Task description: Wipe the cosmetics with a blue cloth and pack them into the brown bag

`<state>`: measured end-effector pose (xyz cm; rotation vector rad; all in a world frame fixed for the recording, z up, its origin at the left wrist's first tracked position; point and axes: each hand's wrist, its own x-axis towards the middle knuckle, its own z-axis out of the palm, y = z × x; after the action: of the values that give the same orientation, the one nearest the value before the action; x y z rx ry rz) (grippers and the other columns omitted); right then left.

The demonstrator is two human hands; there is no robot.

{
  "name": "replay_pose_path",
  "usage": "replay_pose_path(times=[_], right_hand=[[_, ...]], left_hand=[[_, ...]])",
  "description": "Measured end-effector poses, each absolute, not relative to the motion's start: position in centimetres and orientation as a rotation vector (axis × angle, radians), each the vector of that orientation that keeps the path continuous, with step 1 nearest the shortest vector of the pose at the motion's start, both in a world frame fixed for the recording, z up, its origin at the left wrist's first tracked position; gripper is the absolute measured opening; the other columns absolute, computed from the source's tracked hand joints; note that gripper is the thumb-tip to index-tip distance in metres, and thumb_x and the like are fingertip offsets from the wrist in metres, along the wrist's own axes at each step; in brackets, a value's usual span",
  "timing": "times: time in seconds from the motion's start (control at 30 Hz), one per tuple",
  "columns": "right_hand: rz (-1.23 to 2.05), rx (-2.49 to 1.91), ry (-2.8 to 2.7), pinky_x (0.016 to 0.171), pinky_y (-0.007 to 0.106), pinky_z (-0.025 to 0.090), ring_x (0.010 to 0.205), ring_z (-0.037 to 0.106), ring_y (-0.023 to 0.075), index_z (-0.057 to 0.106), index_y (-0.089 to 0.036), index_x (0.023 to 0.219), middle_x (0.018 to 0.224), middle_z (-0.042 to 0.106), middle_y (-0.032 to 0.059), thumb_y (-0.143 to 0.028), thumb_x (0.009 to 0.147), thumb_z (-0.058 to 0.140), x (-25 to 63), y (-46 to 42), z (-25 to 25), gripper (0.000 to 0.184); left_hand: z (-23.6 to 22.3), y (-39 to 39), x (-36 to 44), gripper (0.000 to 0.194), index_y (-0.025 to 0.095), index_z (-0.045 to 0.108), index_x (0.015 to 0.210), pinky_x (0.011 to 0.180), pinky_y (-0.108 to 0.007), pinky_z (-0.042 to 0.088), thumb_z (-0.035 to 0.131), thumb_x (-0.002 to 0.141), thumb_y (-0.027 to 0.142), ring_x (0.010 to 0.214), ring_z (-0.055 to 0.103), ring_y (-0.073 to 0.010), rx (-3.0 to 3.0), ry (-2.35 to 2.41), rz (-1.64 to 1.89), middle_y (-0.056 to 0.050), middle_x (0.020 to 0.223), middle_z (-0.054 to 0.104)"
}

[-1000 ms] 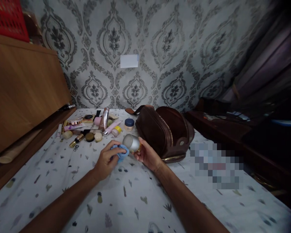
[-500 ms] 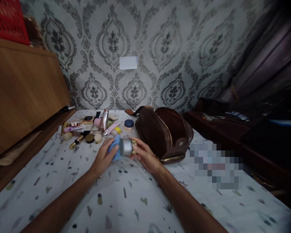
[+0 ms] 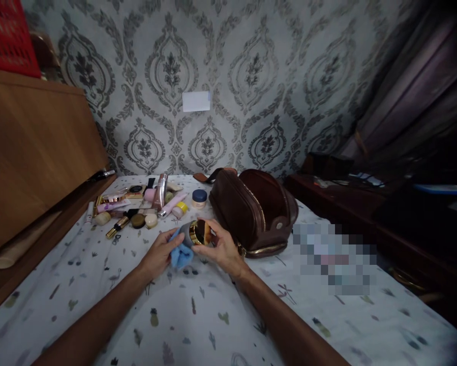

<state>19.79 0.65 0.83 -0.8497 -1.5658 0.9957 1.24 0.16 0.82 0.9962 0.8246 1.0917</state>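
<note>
In the middle of the head view, a cosmetic jar [image 3: 194, 234] with a shiny gold lid is held above the patterned sheet, its lid tilted toward me. My right hand [image 3: 223, 248] is closed around the lid end, thumb below and fingers over the top. My left hand [image 3: 160, 255] pinches a blue cloth [image 3: 181, 255] against the jar's other end, which is partly hidden by the cloth. Just right of my right hand stands a brown toiletry bag [image 3: 247, 211], its top gaping. A small jar with a dark blue lid [image 3: 199, 198] sits behind the hands.
Several tubes, jars and compacts crowd the sheet at the back left, among them a shiny pinkish tube [image 3: 160, 192] and a yellow-lidded jar [image 3: 180, 209]. A wooden cabinet [image 3: 37, 147] bounds the left. A blurred-out item [image 3: 335, 259] lies at right.
The jar has been turned so its gold lid now faces me more. The blue cloth hangs lower, and my right hand has shifted its hold on the lid. The view has swung slightly right.
</note>
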Motion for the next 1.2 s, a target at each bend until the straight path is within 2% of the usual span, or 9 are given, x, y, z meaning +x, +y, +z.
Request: replay_pose_path(times=[0.13,0.27,0.37,0.47,0.67,0.77,1.0,1.1,1.2], right_hand=[[1.044,-0.827,-1.558,0.096,0.036,0.047,0.105,0.062,0.0225,0.059,-0.022,0.117,0.110,0.065,0.0049,-0.036,0.068,0.081,19.6,0.5,1.0,0.055],[0.997,-0.888,-1.535,0.087,0.033,0.051,0.096,0.063,0.0218,0.060,-0.021,0.111,0.103,0.067,0.0034,-0.035,0.067,0.079,19.4,0.6,0.7,0.050],[0.835,-0.990,-1.602,0.091,0.036,0.049,0.100,0.063,0.0233,0.062,-0.020,0.110,0.106,0.067,0.0048,-0.029,0.063,0.079,19.3,0.5,0.2,0.051],[0.737,-1.030,-1.699,0.094,0.035,0.048,0.102,0.062,0.0227,0.064,-0.020,0.110,0.108,0.067,0.0047,-0.024,0.060,0.081,19.1,0.2,0.0,0.053],[0.775,-0.896,-1.694,0.086,0.029,0.050,0.093,0.062,0.0184,0.068,-0.020,0.104,0.099,0.064,0.0019,-0.028,0.055,0.088,18.8,-0.6,1.2,0.053],[0.752,-0.860,-1.662,0.085,0.028,0.051,0.092,0.061,0.0177,0.069,-0.021,0.101,0.096,0.061,0.0010,-0.027,0.053,0.089,18.9,-1.0,1.9,0.053],[0.647,-0.730,-1.552,0.092,0.031,0.050,0.099,0.061,0.0186,0.065,-0.020,0.113,0.103,0.065,0.0034,-0.039,0.059,0.088,19.9,-1.6,4.9,0.062],[0.573,-0.686,-1.468,0.092,0.031,0.050,0.100,0.061,0.0187,0.064,-0.020,0.114,0.106,0.064,0.0047,-0.042,0.062,0.086,21.3,-2.1,7.3,0.061],[0.483,-0.658,-1.359,0.090,0.030,0.051,0.099,0.062,0.0183,0.063,-0.020,0.113,0.104,0.063,0.0040,-0.040,0.065,0.084,23.3,-2.3,9.6,0.056]], left_hand=[[0.7,0.1,1.1,0.057,0.015,0.067,0.087,0.057,-0.026,0.053,0.083,0.057,0.061,0.057,0.060,-0.0134,1.006,0.991,1.050,0.001,0.068,0.065],[1.3,-0.5,1.1,0.044,0.017,0.062,0.079,0.057,-0.024,0.049,0.068,0.076,0.061,0.060,0.057,-0.0135,1.420,1.266,1.175,0.003,0.067,0.058],[2.1,-1.3,1.2,0.034,0.019,0.066,0.098,0.077,-0.029,0.052,0.058,0.087,0.050,0.085,0.063,-0.0192,1.879,1.341,1.277,-0.003,0.091,0.066],[2.4,-1.4,1.0,0.036,0.020,0.067,0.111,0.090,-0.034,0.051,0.049,0.091,0.045,0.103,0.064,-0.0228,2.206,1.277,1.221,-0.009,0.108,0.066],[1.6,1.0,-2.2,0.040,0.020,0.061,0.107,0.074,-0.035,0.055,0.043,0.090,0.052,0.084,0.068,-0.0242,2.350,1.706,0.998,-0.007,0.095,0.071],[1.5,2.2,-3.7,0.038,0.020,0.065,0.098,0.079,-0.043,0.054,0.044,0.086,0.050,0.092,0.065,-0.0306,2.676,1.776,0.785,-0.011,0.100,0.068],[3.6,3.2,-1.6,0.038,0.018,0.055,0.119,0.080,-0.042,0.054,0.044,0.087,0.035,0.100,0.062,-0.0302,2.961,1.452,0.919,-0.013,0.109,0.062],[4.2,3.1,1.6,0.033,0.019,0.055,0.118,0.083,-0.041,0.054,0.043,0.088,0.026,0.103,0.062,-0.0289,3.032,1.193,1.076,-0.012,0.107,0.063],[5.1,2.6,5.7,0.024,0.021,0.059,0.107,0.081,-0.041,0.054,0.040,0.092,0.022,0.094,0.063,-0.0272,3.190,0.968,1.189,-0.009,0.094,0.065]])
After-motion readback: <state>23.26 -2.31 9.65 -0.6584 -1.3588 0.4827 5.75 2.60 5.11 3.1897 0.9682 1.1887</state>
